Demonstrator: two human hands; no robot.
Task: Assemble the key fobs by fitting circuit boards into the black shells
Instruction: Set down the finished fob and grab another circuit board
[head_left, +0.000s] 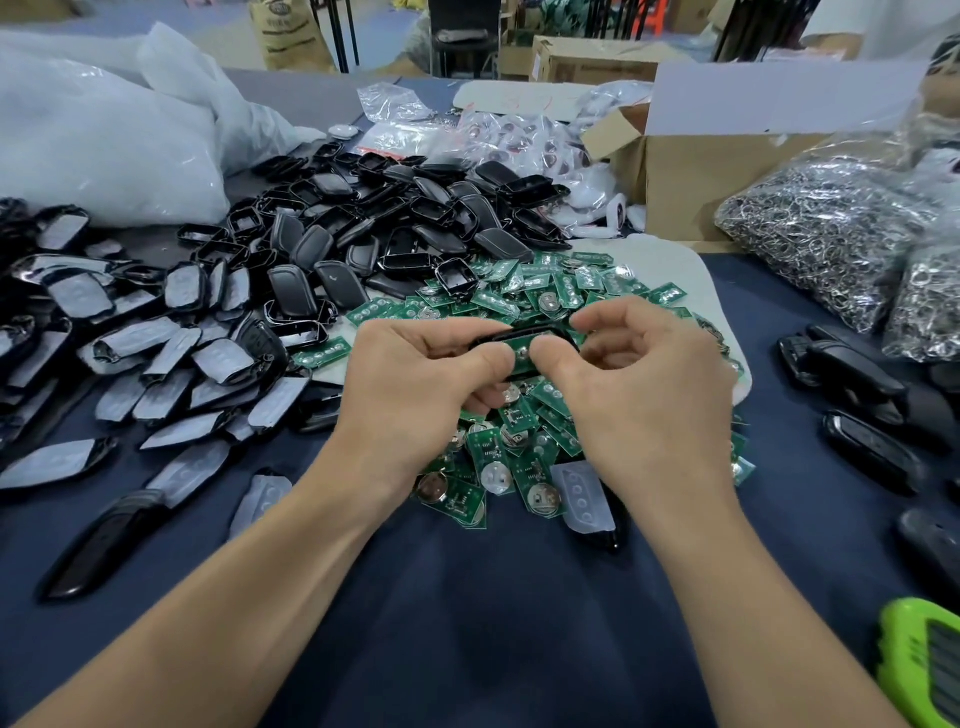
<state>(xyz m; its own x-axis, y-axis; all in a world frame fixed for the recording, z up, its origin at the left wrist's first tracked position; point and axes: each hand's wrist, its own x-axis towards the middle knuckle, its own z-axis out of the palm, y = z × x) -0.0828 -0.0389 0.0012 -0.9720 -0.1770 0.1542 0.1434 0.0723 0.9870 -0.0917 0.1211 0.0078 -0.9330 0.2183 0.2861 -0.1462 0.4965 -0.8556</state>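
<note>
Both hands hold one black shell (524, 333) above the table's middle, with a green circuit board (523, 352) lying in it. My left hand (415, 384) grips the shell's left end, thumb on the board. My right hand (639, 384) grips the right end, its thumb also pressing the board. Under the hands spreads a heap of green circuit boards (519, 457) with round battery holders. A pile of empty black shells (395, 218) lies behind it.
Shells with grey rubber pads (156, 353) cover the left side. Closed black fobs (862, 410) lie at the right. Bags of metal key rings (831, 228), a cardboard box (691, 176), white plastic bags (104, 135) and a green device (919, 670) ring the dark cloth.
</note>
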